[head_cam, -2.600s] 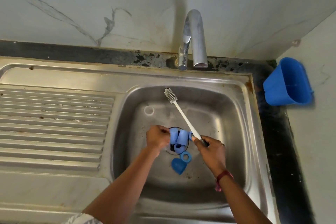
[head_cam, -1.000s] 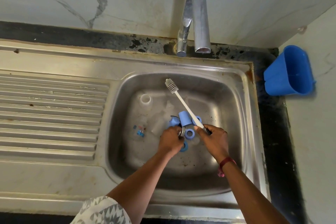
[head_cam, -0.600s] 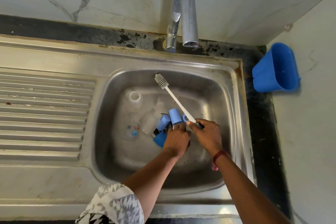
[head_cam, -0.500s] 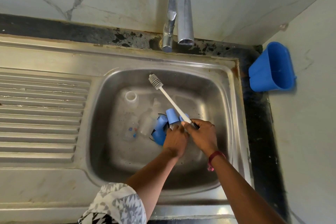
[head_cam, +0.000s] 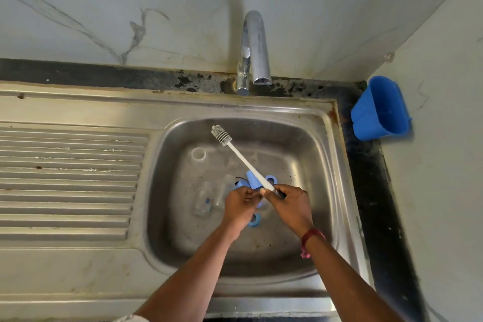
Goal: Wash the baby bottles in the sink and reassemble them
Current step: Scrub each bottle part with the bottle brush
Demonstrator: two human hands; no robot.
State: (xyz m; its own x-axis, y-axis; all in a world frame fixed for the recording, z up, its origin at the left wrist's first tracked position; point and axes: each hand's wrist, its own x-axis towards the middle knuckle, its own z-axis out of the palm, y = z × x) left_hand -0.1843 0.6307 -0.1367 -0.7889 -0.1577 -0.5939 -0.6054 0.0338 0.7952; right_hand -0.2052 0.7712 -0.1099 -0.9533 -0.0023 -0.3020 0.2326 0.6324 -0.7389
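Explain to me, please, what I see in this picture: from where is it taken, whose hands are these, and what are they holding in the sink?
No machine is here. A person wears one camera on the head, so it looks down at their own arms. Both hands meet over a steel sink. The right hand grips the handle of a white bottle brush, whose bristle head points up toward the tap. The left hand is closed on something small next to it; what it is I cannot tell. In the basin lie blue bottle parts, a clear bottle and a white ring. A ribbed draining board is on the left, a blue cup on the right.
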